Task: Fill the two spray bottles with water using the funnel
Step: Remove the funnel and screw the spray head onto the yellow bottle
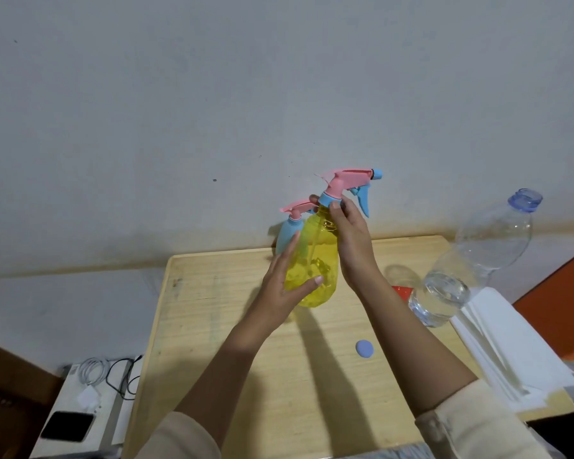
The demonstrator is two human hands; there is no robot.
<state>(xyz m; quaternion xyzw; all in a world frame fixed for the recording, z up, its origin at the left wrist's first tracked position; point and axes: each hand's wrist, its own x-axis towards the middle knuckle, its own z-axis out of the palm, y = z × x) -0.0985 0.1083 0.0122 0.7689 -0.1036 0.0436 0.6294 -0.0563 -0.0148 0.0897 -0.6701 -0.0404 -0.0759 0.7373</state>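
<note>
— Yellow plastic, this is the first thing I notice. What is it?

— It is the yellow spray bottle (312, 270), in the middle of the wooden bench (212, 326), toward the back. I cannot tell if its bottom rests on the wood or is a little lifted.

— And the hands?

— The left hand (285, 279) lies against the side of the bottle's body, fingers straight and thumb across the front, not curled. The right hand (353, 240) is closed around the blue collar of the spray head (348, 182), which is pink with a blue trigger and points to the right. Under the collar, the threaded neck of the bottle shows, and a thin tube goes down inside.

— Where is the second one?

— The blue spray bottle (287, 235) stands just behind the yellow one, near the wall, with its pink head on. The left fingers and the yellow bottle partly hide it.

— Is water there?

— Yes. A big clear water bottle (478, 260) is on the right side of the bench, with no cap, and water fills its lower part. A blue cap (364, 349) lies alone on the wood, nearer to the person.

— Something red is there too?

— A red object (403, 290) shows between the right wrist and the water bottle. Only a small part is visible, so I cannot say what it is.

— Anything else?

— Folded white paper (511, 352) lies on the right edge of the bench. Low on the left, a black phone (68, 425) and some cables (113, 376) lie on a white box.
</note>
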